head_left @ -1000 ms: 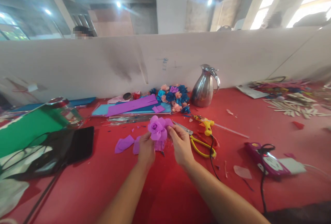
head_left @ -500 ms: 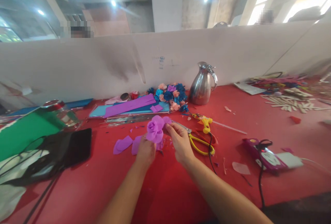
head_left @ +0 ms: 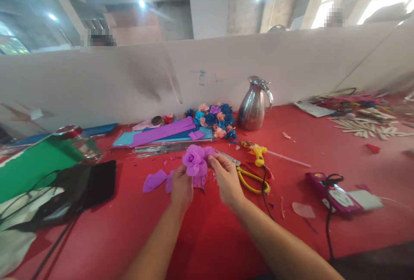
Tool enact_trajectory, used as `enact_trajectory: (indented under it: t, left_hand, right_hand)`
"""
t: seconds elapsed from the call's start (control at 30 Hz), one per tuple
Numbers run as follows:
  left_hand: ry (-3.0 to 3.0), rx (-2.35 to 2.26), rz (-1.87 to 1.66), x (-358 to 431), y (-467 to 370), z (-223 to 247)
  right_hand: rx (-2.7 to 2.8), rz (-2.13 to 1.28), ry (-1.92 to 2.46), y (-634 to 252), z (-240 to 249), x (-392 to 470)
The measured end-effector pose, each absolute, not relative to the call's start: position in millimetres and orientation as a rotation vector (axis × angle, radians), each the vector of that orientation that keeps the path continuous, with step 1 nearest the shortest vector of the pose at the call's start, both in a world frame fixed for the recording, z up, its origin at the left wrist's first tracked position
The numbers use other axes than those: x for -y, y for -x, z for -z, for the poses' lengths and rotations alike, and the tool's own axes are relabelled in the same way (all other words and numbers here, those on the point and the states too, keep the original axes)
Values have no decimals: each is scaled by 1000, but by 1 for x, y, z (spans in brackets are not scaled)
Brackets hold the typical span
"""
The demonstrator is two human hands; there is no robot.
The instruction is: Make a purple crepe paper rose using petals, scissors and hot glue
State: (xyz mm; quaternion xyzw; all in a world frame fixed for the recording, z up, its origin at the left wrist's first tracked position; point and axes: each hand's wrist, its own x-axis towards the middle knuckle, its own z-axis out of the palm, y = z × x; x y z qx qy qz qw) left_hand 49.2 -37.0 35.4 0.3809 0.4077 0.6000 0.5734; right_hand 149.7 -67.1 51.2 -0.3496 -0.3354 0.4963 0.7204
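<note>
My left hand (head_left: 182,187) is closed round the base of a purple paper flower (head_left: 193,160), whose layered petals face up toward me. My right hand (head_left: 225,172) pinches a purple petal (head_left: 209,152) at the flower's right side. Loose purple petals (head_left: 155,181) lie on the red table (head_left: 207,245), left of my left hand. More purple paper shows behind and below the flower. Right of my right hand lie yellow-handled scissors (head_left: 250,181) and a yellow glue gun (head_left: 258,154) with a black cord.
A steel jug (head_left: 251,105) stands at the back beside a pile of paper flowers (head_left: 215,119). Purple strips (head_left: 163,131) lie at back left. A black phone (head_left: 101,183) and glass jar (head_left: 79,144) are left; a purple power strip (head_left: 334,194) is right.
The flower has turned slightly in my left hand, and its centre now points a little more to the left. My right hand keeps its pinch on the petal. The view has shifted slightly.
</note>
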Motion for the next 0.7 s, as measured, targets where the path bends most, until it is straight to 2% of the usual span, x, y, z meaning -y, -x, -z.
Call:
enact_trajectory:
  t: [0.53,0.7]
  left_hand:
    - [-950,-952,-1404,37,-46,-28]
    - [-954,-962,-1418,39,-46,-31]
  right_hand:
    - [851,-1024,827,-149,-53,73]
    - [681,-1013,811,-156,-52,67]
